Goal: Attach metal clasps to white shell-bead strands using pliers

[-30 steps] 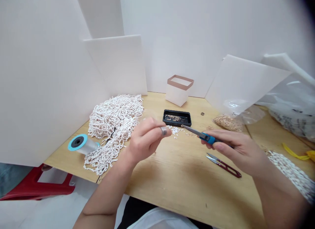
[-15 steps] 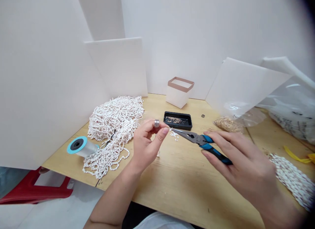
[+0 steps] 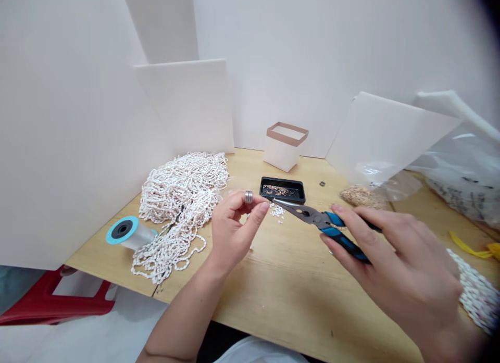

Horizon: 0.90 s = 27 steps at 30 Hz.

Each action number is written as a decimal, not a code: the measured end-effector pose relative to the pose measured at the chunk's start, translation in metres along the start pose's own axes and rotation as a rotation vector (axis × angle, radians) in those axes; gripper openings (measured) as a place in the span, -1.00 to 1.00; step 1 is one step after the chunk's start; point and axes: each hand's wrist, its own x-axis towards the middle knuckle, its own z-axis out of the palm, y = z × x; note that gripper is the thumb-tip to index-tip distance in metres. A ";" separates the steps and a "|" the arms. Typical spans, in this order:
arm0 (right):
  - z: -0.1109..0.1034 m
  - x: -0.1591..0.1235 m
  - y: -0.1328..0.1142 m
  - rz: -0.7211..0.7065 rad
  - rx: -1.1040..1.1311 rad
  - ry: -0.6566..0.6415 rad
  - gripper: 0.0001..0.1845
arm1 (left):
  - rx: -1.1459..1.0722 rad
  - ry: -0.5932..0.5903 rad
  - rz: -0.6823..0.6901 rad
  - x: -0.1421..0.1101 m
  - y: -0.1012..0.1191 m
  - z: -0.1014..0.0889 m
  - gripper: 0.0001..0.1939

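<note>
Thumb and forefinger of my left hand [image 3: 238,227] are pinched together over the table; whatever sits between them is too small to make out. A ring [image 3: 249,197] is on one of its fingers. My right hand [image 3: 394,264] grips the blue-and-black handles of long-nose pliers [image 3: 312,217]. The pliers' tips lie just right of the left fingertips, slightly apart from them. Behind the tips, small white beads [image 3: 277,211] are scattered on the wood. A black tray [image 3: 299,199] with tiny copper-coloured pieces stands just beyond.
White bead strands [image 3: 183,191] are heaped at the left beside a spool of clear line [image 3: 133,233]. A white box [image 3: 281,152] with a brown rim stands at the back. On the right are tan pieces [image 3: 361,195], a plastic bag [image 3: 464,180] and more beadwork [image 3: 478,295].
The pliers' tips have drawn a little to the right, away from the left fingertips, and the handles have spread. My left hand has stayed nearly still.
</note>
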 end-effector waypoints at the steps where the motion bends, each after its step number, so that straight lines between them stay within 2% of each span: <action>1: -0.001 0.001 -0.001 -0.002 0.004 0.000 -0.25 | 0.002 0.012 0.003 0.000 -0.001 0.000 -0.94; 7: -0.005 0.001 -0.006 0.043 0.016 -0.022 -0.23 | 0.064 0.084 0.093 0.001 -0.004 0.002 -0.96; 12: -0.007 0.001 -0.009 0.054 0.014 -0.032 -0.28 | 0.090 0.103 0.145 0.001 -0.003 0.003 -0.96; 17: -0.008 0.003 -0.010 0.057 0.026 -0.042 -0.35 | 0.077 0.101 0.131 0.000 -0.002 0.006 -0.95; 27: -0.006 0.002 -0.010 0.059 0.017 -0.036 -0.34 | 0.076 0.089 0.097 0.001 -0.003 0.006 -0.95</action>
